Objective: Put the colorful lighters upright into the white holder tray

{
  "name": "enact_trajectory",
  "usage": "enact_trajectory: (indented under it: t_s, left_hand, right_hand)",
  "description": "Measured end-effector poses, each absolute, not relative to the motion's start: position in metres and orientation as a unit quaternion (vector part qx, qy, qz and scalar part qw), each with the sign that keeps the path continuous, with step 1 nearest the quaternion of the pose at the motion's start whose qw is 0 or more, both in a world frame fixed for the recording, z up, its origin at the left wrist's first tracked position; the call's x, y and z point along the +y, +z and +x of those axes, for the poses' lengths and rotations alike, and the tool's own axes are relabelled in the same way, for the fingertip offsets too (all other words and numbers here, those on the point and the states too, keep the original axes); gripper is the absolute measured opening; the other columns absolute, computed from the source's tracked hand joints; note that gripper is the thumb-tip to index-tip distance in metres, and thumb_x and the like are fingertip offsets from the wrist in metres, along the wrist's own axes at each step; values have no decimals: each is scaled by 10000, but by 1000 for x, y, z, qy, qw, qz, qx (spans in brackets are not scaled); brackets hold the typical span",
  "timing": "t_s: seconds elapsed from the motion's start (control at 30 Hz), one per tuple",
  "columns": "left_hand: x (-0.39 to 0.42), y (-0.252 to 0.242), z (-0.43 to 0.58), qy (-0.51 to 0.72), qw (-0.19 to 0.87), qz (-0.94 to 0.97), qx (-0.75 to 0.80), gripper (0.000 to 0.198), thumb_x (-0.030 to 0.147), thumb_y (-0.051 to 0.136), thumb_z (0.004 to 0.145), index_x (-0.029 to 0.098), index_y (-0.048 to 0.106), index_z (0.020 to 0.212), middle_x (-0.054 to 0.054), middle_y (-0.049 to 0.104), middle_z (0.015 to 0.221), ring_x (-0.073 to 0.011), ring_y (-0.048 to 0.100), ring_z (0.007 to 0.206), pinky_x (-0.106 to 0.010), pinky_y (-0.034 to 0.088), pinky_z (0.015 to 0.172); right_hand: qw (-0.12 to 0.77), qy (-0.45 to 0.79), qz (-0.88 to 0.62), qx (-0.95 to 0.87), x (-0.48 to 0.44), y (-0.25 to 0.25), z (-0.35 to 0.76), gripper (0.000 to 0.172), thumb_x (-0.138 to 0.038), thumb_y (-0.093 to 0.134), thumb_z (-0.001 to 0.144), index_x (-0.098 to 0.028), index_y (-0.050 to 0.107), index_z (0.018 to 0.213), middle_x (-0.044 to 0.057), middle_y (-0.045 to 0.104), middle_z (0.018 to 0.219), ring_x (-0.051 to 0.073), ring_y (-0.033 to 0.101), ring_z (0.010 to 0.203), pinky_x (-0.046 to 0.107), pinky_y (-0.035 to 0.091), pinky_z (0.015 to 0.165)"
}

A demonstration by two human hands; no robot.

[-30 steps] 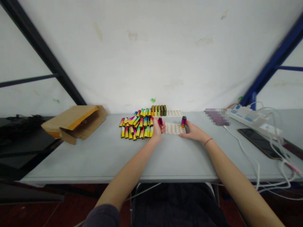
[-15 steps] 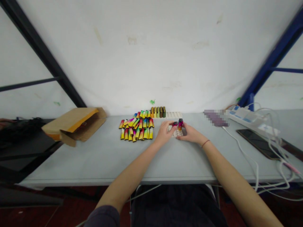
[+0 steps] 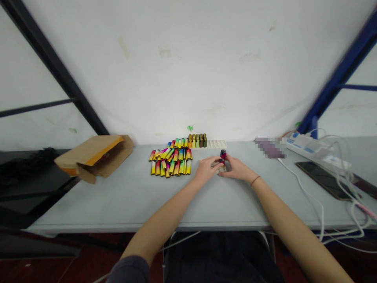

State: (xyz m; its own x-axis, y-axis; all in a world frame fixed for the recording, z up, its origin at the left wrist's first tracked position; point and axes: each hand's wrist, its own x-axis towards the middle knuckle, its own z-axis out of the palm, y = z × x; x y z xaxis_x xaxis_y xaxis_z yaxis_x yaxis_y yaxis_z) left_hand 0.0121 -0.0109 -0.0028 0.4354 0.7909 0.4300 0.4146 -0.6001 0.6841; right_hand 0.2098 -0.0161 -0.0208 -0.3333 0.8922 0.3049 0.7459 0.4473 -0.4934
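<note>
My left hand (image 3: pixel 209 167) and my right hand (image 3: pixel 237 167) meet above a cream perforated tray (image 3: pixel 220 170), which they mostly hide. My right hand is shut on an upright metallic lighter (image 3: pixel 223 156) with a dark top and a red-pink body. My left fingertips pinch a second pink-toned lighter (image 3: pixel 220 160), partly hidden against the first. To the left lies a pile of rainbow-metallic lighters (image 3: pixel 171 162). Farther back, a row of lighters (image 3: pixel 197 140) stands upright beside a second perforated cream tray (image 3: pixel 217 144).
A torn cardboard envelope (image 3: pixel 100 157) lies at the table's left end. On the right are a pixelated object (image 3: pixel 269 147), a power strip (image 3: pixel 309 147), a dark phone (image 3: pixel 324 180) and white cables (image 3: pixel 312 200). Dark metal frame posts stand at both sides.
My left hand has moved right from beside the pile to meet my right hand, bringing its lighter next to the other. The two hands now cover most of the tray.
</note>
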Motion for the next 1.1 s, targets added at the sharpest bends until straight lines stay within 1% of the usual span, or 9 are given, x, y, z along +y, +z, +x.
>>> enact_trajectory:
  t_s: [0.17, 0.37, 0.47, 0.57, 0.67, 0.73, 0.87, 0.97, 1.1]
  left_hand:
    - [-14, -2, 15, 380, 223, 795, 418, 298, 288, 679, 901, 233, 626, 1189, -50, 773, 1053, -218, 714, 1010, -365, 518, 961]
    - [-17, 0, 14, 353, 96, 837, 407, 315, 292, 619, 932, 255, 656, 1242, -69, 685, 1190, -235, 607, 1140, -374, 458, 1025]
    - [-18, 6, 10, 307, 54, 843, 439, 381, 346, 568, 961, 286, 620, 1334, -68, 663, 1231, -244, 579, 1156, -388, 440, 1011]
    - [-15, 13, 0, 277, -8, 807, 521, 398, 355, 483, 995, 269, 598, 1367, -89, 664, 1263, -272, 550, 1176, -435, 408, 1010]
    - [-8, 20, -18, 237, -67, 747, 617, 378, 288, 433, 992, 219, 662, 1285, -135, 656, 1276, -322, 513, 1194, -491, 396, 977]
    - [-1, 22, -31, 206, -82, 718, 660, 361, 292, 446, 973, 202, 713, 1199, -159, 641, 1284, -354, 494, 1199, -511, 402, 945]
    - [11, 28, -55, 190, -69, 677, 707, 380, 388, 444, 965, 236, 753, 1125, -160, 611, 1326, -371, 480, 1225, -506, 415, 928]
    - [14, 37, -68, 188, -48, 666, 721, 380, 363, 430, 962, 249, 758, 1117, -149, 622, 1324, -358, 497, 1221, -495, 423, 934]
    - [11, 46, -73, 129, -15, 676, 725, 305, 362, 513, 917, 269, 791, 1002, -137, 656, 1270, -375, 495, 1226, -522, 406, 957]
  right_hand:
    - [244, 125, -526, -805, -17, -19, 208, 787, -471, 761, 723, -144, 461, 1373, 193, 716, 1171, 375, 683, 1063, 484, 521, 902]
    - [234, 120, -535, -803, -18, -18, 207, 884, -519, 764, 723, -118, 417, 1430, 206, 705, 1187, 375, 681, 1063, 484, 517, 911]
    - [233, 115, -539, -801, -18, -17, 207, 866, -539, 766, 725, -126, 442, 1413, 201, 707, 1183, 370, 684, 1056, 471, 521, 903]
    - [227, 115, -549, -797, -18, -16, 208, 836, -542, 786, 713, -125, 481, 1371, 209, 703, 1192, 372, 686, 1049, 461, 523, 900]
    - [220, 118, -551, -796, -18, -16, 208, 817, -533, 790, 717, -108, 492, 1347, 230, 693, 1210, 382, 679, 1063, 470, 519, 918]
    - [216, 122, -550, -797, -18, -15, 208, 814, -536, 781, 727, -106, 482, 1351, 233, 690, 1218, 380, 677, 1063, 477, 515, 929]
    - [213, 124, -552, -796, -19, -14, 208, 810, -540, 773, 735, -106, 476, 1350, 237, 686, 1228, 384, 671, 1073, 489, 508, 942]
    - [208, 122, -555, -797, -19, -13, 208, 789, -537, 768, 741, -108, 486, 1340, 231, 695, 1205, 380, 676, 1053, 480, 512, 930]
    - [206, 117, -553, -798, -20, -12, 207, 779, -535, 766, 742, -101, 493, 1329, 236, 696, 1193, 379, 677, 1036, 475, 514, 915]
